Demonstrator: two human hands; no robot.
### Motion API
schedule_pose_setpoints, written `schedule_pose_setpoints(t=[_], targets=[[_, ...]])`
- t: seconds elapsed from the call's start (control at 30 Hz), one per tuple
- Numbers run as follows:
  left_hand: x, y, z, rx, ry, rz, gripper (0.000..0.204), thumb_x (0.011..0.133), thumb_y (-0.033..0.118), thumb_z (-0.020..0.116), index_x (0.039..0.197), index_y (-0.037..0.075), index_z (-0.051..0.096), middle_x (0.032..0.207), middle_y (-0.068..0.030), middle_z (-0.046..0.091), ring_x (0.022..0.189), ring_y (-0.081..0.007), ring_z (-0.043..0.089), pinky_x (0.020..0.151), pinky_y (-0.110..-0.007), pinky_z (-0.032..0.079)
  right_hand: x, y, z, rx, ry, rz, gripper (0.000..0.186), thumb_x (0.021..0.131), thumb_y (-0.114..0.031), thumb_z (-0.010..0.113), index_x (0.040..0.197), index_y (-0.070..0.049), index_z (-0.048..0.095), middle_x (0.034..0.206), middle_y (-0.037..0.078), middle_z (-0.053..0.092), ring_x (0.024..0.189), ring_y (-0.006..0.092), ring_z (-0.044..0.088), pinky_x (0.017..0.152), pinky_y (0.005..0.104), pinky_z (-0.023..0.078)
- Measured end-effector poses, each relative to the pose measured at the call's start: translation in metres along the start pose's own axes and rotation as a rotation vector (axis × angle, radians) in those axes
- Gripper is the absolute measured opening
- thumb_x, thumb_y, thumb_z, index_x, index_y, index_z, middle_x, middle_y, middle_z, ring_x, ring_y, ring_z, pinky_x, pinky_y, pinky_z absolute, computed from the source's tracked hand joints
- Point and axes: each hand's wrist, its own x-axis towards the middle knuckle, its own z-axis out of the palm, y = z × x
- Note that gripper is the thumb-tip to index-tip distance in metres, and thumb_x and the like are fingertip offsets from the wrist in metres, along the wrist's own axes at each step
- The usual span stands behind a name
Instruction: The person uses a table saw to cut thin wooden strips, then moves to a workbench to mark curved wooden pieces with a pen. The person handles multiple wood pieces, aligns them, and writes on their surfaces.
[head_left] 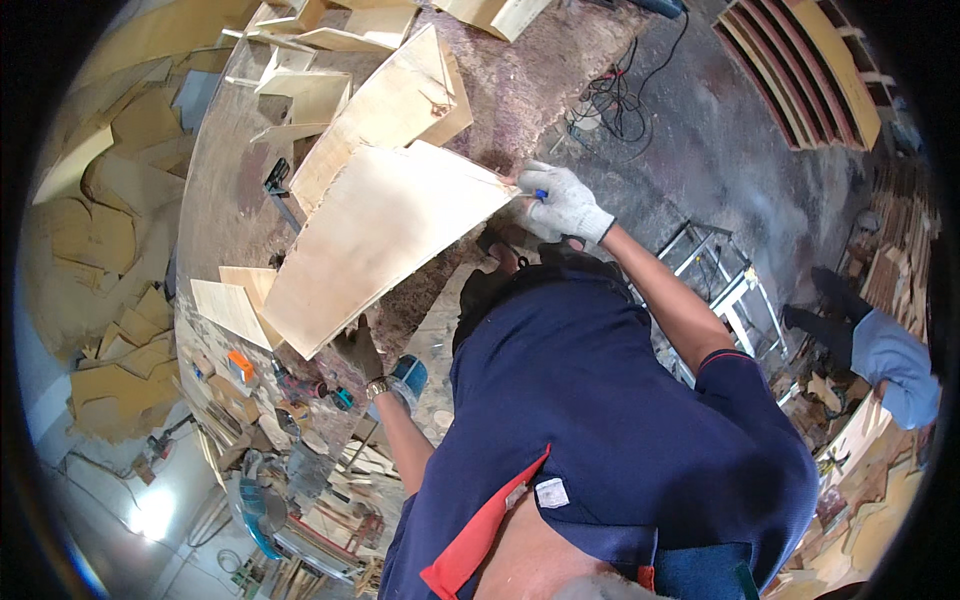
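A pale plywood panel (pixel 385 230), tapered in shape, lies tilted in front of me, with rough, splintered spots along its far edge. My left hand (pixel 361 350) is at its near left corner, closed around the edge, with the fingers partly hidden beneath the board. At the opposite right corner is my right hand (pixel 565 203), in a white work glove with dark cuff trim. Its fingers are closed around a small blue-handled tool (pixel 541 194), whose working end is too small to make out, right against the panel's corner.
Behind the panel stands another joined plywood piece (pixel 380 105) on the worn worktable (pixel 230 160). A black clamp (pixel 277 180), a drill (pixel 300 387) and an orange tool (pixel 240 365) lie about. Cables (pixel 610 105) and a metal frame (pixel 725 280) occupy the floor; another person (pixel 890 365) is at right.
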Motion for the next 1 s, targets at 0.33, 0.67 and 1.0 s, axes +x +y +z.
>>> schedule_pose_setpoints(t=[0.33, 0.67, 1.0], targets=[[-0.006, 0.031, -0.001, -0.078, -0.034, 0.272, 0.025, 0.081, -0.001, 0.079, 0.105, -0.005, 0.072, 0.098, -0.0057, 0.073, 0.079, -0.0118, 0.059, 0.068, -0.030, 0.049, -0.010, 0.022, 0.013, 0.005, 0.110, -0.203, 0.020, 0.079, -0.006, 0.064, 0.098, -0.009, 0.067, 0.106, 0.008, 0.068, 0.091, 0.0314, 0.069, 0.076, 0.0408, 0.057], [0.021, 0.019, -0.016, -0.546, -0.169, 0.070, 0.034, 0.080, -0.017, 0.068, 0.112, -0.004, 0.068, 0.110, -0.0089, 0.069, 0.098, -0.0211, 0.064, 0.094, -0.053, 0.059, -0.017, 0.025, 0.014, -0.129, 0.055, -0.136, 0.033, 0.084, -0.014, 0.068, 0.117, -0.014, 0.061, 0.105, 0.008, 0.067, 0.090, 0.0333, 0.068, 0.074, 0.0429, 0.057], [0.044, 0.002, -0.039, -0.158, -0.351, 0.258, 0.048, 0.082, -0.017, 0.068, 0.128, -0.009, 0.056, 0.127, -0.0166, 0.064, 0.110, -0.0256, 0.064, 0.096, -0.042, 0.056, -0.004, 0.031, -0.002, -0.042, 0.009, -0.187, 0.023, 0.082, -0.014, 0.070, 0.104, -0.010, 0.067, 0.093, 0.012, 0.068, 0.085, 0.0351, 0.067, 0.073, 0.0442, 0.054]])
